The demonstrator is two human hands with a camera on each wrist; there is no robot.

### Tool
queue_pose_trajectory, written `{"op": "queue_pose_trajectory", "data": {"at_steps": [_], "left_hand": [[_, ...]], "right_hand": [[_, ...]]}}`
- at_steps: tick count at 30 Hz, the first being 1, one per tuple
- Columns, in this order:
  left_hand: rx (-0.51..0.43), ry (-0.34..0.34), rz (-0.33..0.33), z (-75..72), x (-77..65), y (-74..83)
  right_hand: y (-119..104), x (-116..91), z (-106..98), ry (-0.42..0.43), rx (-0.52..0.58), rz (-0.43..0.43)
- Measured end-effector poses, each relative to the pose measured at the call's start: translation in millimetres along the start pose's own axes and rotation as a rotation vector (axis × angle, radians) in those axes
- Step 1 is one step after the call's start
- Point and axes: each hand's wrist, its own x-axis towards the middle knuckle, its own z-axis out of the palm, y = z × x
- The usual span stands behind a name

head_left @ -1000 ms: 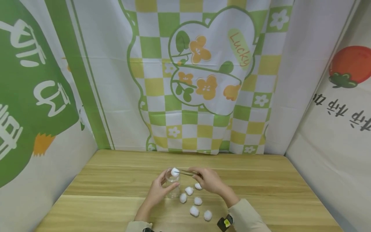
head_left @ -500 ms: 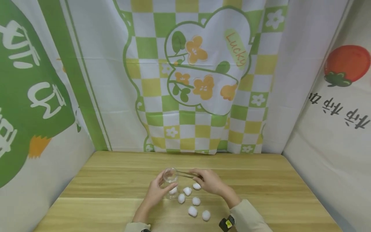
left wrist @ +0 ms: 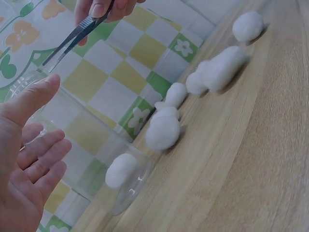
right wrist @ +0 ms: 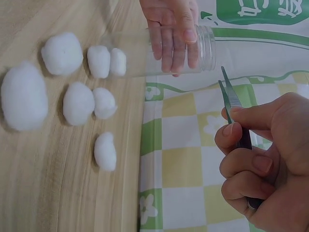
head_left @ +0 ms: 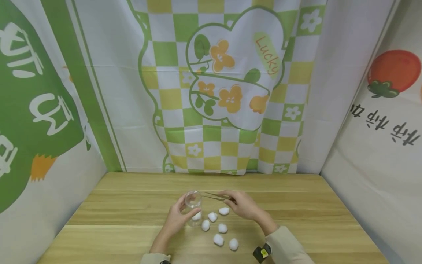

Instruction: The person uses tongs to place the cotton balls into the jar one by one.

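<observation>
My left hand (head_left: 175, 217) grips a clear glass jar (left wrist: 91, 140) upright on the table, thumb near the mouth and fingers round the far side. One white cotton ball (left wrist: 121, 170) lies at the jar's bottom. In my right hand (head_left: 243, 206) is a pair of metal tweezers (right wrist: 231, 99), pinched between thumb and fingers. Their tips are slightly parted, with nothing between them, just right of the jar's rim. Several loose cotton balls, among them one nearest the jar (head_left: 206, 225) and one nearest me (head_left: 233, 244), lie right of the jar, below the right hand.
The wooden table (head_left: 125, 205) runs back to a checked green and yellow cloth (head_left: 211, 146). Printed cloth walls, one with a tomato picture (head_left: 393, 75), close off the left and right sides.
The cotton ball held in the tweezers over the jar's mouth has been let go and dropped to the jar's bottom. The right hand and tweezers have then drawn back to the right.
</observation>
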Motion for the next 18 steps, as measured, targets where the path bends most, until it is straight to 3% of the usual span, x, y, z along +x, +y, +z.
{"op": "queue_pose_trajectory", "data": {"at_steps": [18], "left_hand": [[-0.005,0.002,-0.019,1.5,-0.4,2.3]], "right_hand": [[24.2,-14.9,2.8,-0.006,0.034,0.022]]}}
